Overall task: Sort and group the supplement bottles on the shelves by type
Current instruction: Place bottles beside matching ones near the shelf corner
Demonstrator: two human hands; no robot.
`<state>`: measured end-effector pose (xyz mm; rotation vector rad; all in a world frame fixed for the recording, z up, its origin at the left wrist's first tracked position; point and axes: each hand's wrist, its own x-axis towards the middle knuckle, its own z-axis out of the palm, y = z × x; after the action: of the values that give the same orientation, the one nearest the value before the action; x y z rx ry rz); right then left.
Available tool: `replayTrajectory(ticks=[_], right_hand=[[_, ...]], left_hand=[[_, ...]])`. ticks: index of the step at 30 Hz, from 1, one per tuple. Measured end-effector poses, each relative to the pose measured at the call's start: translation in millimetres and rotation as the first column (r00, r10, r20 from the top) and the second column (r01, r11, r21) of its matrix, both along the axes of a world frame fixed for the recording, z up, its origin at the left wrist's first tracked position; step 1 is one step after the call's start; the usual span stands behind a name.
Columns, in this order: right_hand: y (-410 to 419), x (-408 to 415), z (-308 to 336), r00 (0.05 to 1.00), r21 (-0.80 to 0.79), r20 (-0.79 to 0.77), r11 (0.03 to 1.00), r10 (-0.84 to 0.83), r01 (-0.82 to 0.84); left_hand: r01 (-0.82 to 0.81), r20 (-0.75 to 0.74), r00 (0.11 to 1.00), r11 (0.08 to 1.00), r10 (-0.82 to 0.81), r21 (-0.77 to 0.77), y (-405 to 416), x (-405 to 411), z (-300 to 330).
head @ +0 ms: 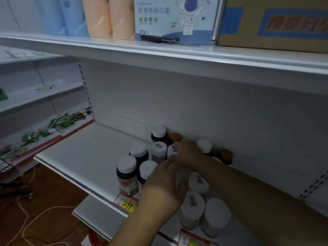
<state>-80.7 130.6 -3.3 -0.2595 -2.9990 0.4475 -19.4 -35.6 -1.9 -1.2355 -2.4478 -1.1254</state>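
Bottles (127,174) half sorted on shelf (85,157): I reach in, left hand (165,185) fingers spread, right hand (186,153) grip unclear, brown-capped ones (175,136) still scattered

The long white metal shelf (85,157) looks smooth and a little shiny. On it stand dark see-through plastic bottles with smooth white plastic caps (126,174). Behind them, by the back wall, sit two bottles with dull brown caps (176,136). Above the shelf rests a rough brown cardboard box (273,22) beside a smooth printed paper box with a spaceman (174,18).
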Motion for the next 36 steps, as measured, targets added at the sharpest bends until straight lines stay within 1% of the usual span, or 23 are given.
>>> replayTrajectory(ticks=[2, 3, 4, 5, 7, 8, 9, 10, 11, 12, 13, 14, 15, 16, 19, 23, 27, 30, 33, 36], right_hand=[[-3.7, -6.2, -7.0, 0.998, 0.057, -0.004, 0.997, -0.055, 0.055], [-5.4, -6.2, -6.4, 0.997, 0.047, -0.012, 0.996, -0.076, 0.076], [-5.0, -2.9, -2.6, 0.995, 0.001, -0.030, 0.995, -0.096, 0.096], [-3.4, 3.9, 5.3, 0.989, -0.082, -0.068, 0.989, -0.129, 0.123], [4.7, 30.9, 28.2, 0.954, -0.308, -0.188, 0.936, -0.235, 0.170], [10.2, 50.9, 41.3, 0.927, -0.445, -0.230, 0.880, -0.295, 0.169], [15.2, 73.6, 53.2, 0.906, -0.597, -0.240, 0.789, -0.349, 0.146], [18.6, 98.1, 62.8, 0.902, -0.729, -0.224, 0.678, -0.370, 0.097], [20.7, 123.1, 69.4, 0.912, -0.815, -0.200, 0.577, -0.357, 0.048], [20.2, 147.0, 74.1, 0.925, -0.862, -0.179, 0.506, -0.336, 0.017], [19.4, 168.0, 75.9, 0.931, -0.886, -0.167, 0.465, -0.323, 0.002], [18.9, 187.0, 76.4, 0.929, -0.896, -0.165, 0.444, -0.332, 0.000], [20.1, 208.5, 75.9, 0.915, -0.896, -0.175, 0.444, -0.365, 0.006], [21.4, 224.4, 75.2, 0.897, -0.893, -0.186, 0.450, -0.401, 0.016], [32.7, 267.2, 72.4, 0.830, -0.893, -0.182, 0.441, -0.527, 0.084], [54.0, 320.9, 70.0, 0.744, -0.910, -0.170, 0.393, -0.646, 0.133], [68.5, 358.3, 67.6, 0.713, -0.919, -0.197, 0.379, -0.673, 0.104], [76.6, 369.8, 61.5, 0.708, -0.928, -0.190, 0.360, -0.681, 0.097], [82.6, 367.7, 57.8, 0.714, -0.926, -0.187, 0.364, -0.675, 0.102], [84.4, 356.7, 57.6, 0.739, -0.922, -0.190, 0.377, -0.646, 0.093]], left_hand=[[0.013, 0.009, 1.000, 1.000, -0.013, 0.021, -5.1, -6.0, 0.1], [0.014, 0.020, 1.000, 0.999, -0.015, 0.053, -7.9, -7.2, 0.5], [0.017, 0.040, 0.999, 0.995, -0.021, 0.103, -11.1, -8.1, 1.4], [0.020, 0.072, 0.997, 0.987, -0.032, 0.160, -14.6, -9.9, 3.2], [0.006, 0.154, 0.987, 0.978, -0.039, 0.209, -21.1, -13.1, 7.8], [-0.005, 0.181, 0.983, 0.978, -0.033, 0.207, -22.3, -14.1, 9.6], [-0.010, 0.211, 0.977, 0.979, -0.034, 0.204, -21.8, -12.3, 11.3], [0.000, 0.263, 0.963, 0.978, -0.056, 0.208, -17.8, -7.6, 14.8], [0.036, 0.330, 0.938, 0.976, -0.108, 0.216, -10.3, 0.3, 19.2], [0.092, 0.398, 0.899, 0.969, -0.180, 0.230, -0.8, 11.0, 22.3], [0.157, 0.465, 0.848, 0.958, -0.256, 0.242, 10.1, 22.8, 23.6], [0.222, 0.531, 0.784, 0.944, -0.322, 0.245, 22.1, 34.6, 22.2], [0.281, 0.590, 0.715, 0.927, -0.375, 0.249, 35.8, 49.4, 20.9], [0.321, 0.622, 0.665, 0.910, -0.413, 0.261, 46.1, 59.9, 19.6], [0.441, 0.613, 0.600, 0.852, -0.514, 0.283, 73.4, 85.4, 19.5], [0.568, 0.634, 0.499, 0.776, -0.591, 0.276, 105.5, 123.1, 23.5], [0.623, 0.633, 0.458, 0.733, -0.624, 0.272, 126.0, 151.3, 24.5], [0.638, 0.652, 0.447, 0.730, -0.612, 0.247, 134.2, 159.8, 25.1], [0.630, 0.655, 0.459, 0.740, -0.600, 0.236, 136.1, 159.3, 28.1], [0.597, 0.650, 0.492, 0.768, -0.579, 0.232, 132.3, 152.9, 30.2]])
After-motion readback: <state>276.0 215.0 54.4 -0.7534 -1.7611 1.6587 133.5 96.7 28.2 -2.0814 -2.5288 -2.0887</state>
